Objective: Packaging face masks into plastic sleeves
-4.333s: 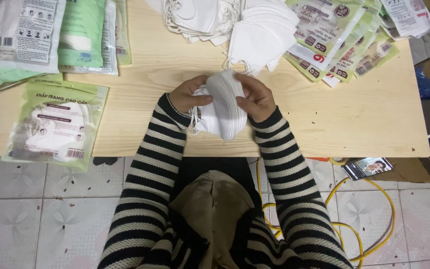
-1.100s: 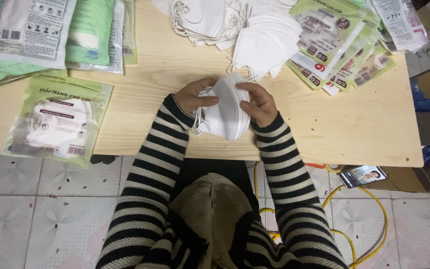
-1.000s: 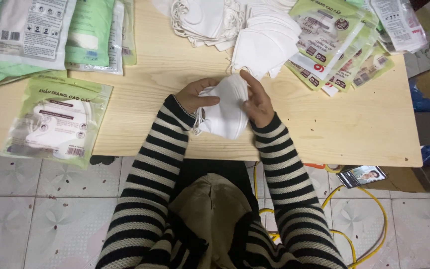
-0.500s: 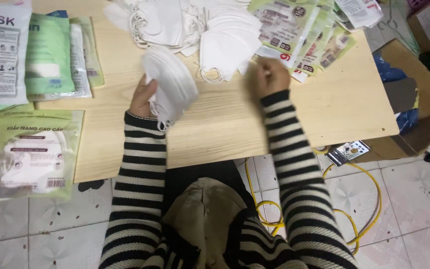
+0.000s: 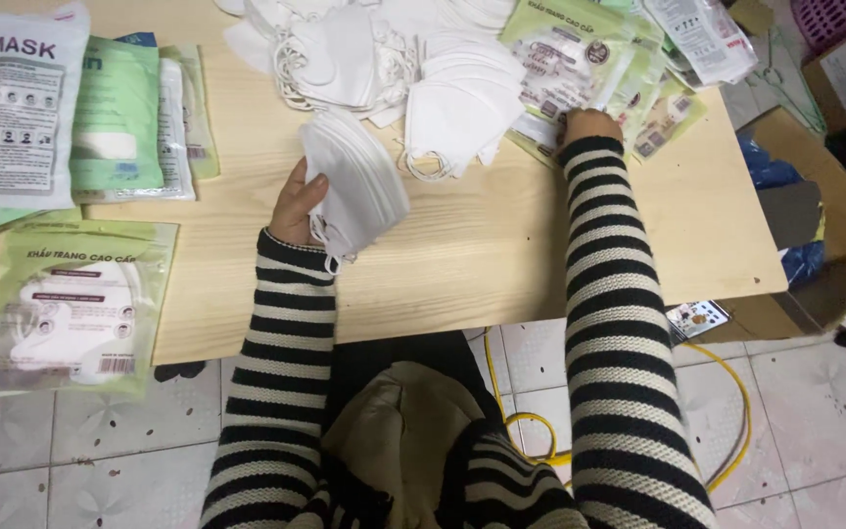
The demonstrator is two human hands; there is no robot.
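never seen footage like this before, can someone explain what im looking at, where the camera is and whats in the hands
The one view comes from a camera worn on a person's head, looking down at their own striped sleeves and lap. There is no machine, just two bare hands.

The left hand has a stack of folded white masks in its grip above the wooden table. The right hand reaches to the far side and rests on a pile of printed empty pouches; whether it grips one is unclear.

Also on the table: a heap of loose white masks and, at the left, filled mask packets. A yellow cable lies on the tiled floor.
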